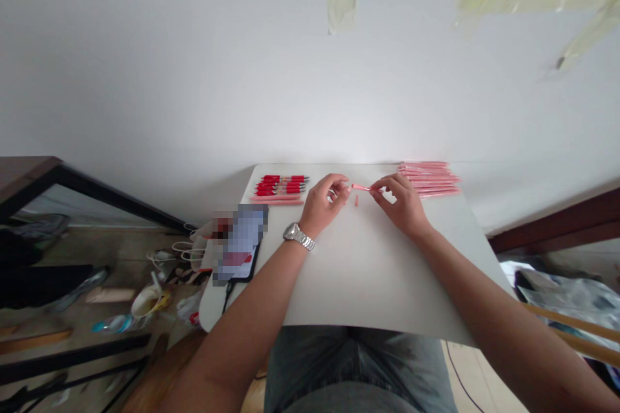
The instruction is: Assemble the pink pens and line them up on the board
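Between thumb and fingertips, my right hand (pixel 400 203) pinches a slim pink pen (pixel 361 188), its far end pointing left toward my other hand. My left hand (pixel 327 201) is curled beside that end, thumb and fingers drawn together; what they hold, if anything, is too small to make out. On the white table just below the pen lies a short pink piece (pixel 357 201), which looks like a cap. Several red pens (pixel 281 186) lie in a row left of my left hand, with pink pens (pixel 277 200) in front of them. A pile of pink pens (pixel 429 179) sits beyond my right hand.
A phone (pixel 242 242), partly blurred out, lies at the left edge of the white table (pixel 372 271), a cable running from it. The wall (pixel 290 77) stands directly behind the table. Cables, a cup (pixel 145 302) and a bottle (pixel 113 324) are on the floor at left.
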Motion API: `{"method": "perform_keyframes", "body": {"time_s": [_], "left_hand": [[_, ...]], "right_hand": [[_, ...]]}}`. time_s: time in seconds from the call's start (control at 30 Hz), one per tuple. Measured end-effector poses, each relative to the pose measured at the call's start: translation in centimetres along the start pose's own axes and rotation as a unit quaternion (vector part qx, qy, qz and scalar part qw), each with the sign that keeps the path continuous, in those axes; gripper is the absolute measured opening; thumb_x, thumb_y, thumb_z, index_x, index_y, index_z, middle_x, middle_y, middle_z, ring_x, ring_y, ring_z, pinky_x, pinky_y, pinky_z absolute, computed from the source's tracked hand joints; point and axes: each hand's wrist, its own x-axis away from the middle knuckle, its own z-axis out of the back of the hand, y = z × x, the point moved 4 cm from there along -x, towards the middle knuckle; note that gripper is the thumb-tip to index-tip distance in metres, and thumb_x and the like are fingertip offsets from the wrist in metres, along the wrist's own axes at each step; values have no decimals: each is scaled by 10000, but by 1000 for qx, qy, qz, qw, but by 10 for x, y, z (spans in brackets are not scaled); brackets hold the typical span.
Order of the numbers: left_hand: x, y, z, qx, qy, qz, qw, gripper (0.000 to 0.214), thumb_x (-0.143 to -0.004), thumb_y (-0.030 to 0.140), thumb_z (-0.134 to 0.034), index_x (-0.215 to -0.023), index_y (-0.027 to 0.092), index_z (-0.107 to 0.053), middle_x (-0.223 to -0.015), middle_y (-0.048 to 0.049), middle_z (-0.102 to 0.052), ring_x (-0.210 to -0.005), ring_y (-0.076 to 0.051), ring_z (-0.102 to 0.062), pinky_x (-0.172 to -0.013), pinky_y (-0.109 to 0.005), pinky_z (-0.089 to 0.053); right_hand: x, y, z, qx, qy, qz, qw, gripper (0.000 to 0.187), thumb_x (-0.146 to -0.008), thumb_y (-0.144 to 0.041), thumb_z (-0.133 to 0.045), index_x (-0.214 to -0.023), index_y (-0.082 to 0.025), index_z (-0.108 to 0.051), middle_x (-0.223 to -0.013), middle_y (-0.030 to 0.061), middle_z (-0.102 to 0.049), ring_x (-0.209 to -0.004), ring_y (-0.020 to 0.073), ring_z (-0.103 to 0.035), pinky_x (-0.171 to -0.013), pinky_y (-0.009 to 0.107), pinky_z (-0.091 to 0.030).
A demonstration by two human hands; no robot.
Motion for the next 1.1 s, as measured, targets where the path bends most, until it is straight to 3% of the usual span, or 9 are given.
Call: {"method": "perform_keyframes", "body": {"time_s": [0.13,0.53,0.73,0.9,1.1], "left_hand": [[0,1,-4,16,-30,-20,999,165,-963,313,-639,-1097,226,-680,-1013,-49,-716,-894,-140,-688,-788,-251,-570],[0,0,-6,18,-43,-11,999,109,-971,282,-630,-1048,220,-677,-1032,-45,-733,-919,-145,-708,-840,-268,-588],[1,-2,-10,19,-54,-25,998,119,-981,298,-626,-1053,222,-684,-1015,-39,-734,-907,-143,-708,-842,-268,-586],[0,-5,-8,6,-30,-43,999,115,-976,289,-637,-1059,221,-680,-1028,-37,-731,-906,-147,-697,-837,-283,-581],[-2,-8,0,-86,21,-64,994,98,-963,199,-624,-1040,221,-680,-998,-41,-702,-941,-175,-656,-901,-337,-547]], "right_hand": [[0,-3,1,-6,-6,14,1000,118,-994,-314,-607,-1006,-240,-698,-967,70,-685,-912,227,-631,-803,390,-505],[1,-6,0,-11,-6,29,999,134,-984,-348,-644,-1053,-242,-690,-975,70,-704,-931,240,-647,-848,412,-504],[1,-6,-4,-23,-47,34,998,137,-999,-340,-625,-1048,-244,-711,-1010,79,-720,-925,238,-652,-844,403,-519],[1,-3,-4,-33,-28,33,999,114,-996,-318,-631,-1024,-240,-709,-941,65,-705,-863,226,-656,-781,385,-521],[1,4,-1,-17,7,5,1000,107,-996,-322,-630,-1006,-238,-696,-899,53,-674,-817,213,-645,-747,373,-519]]}}
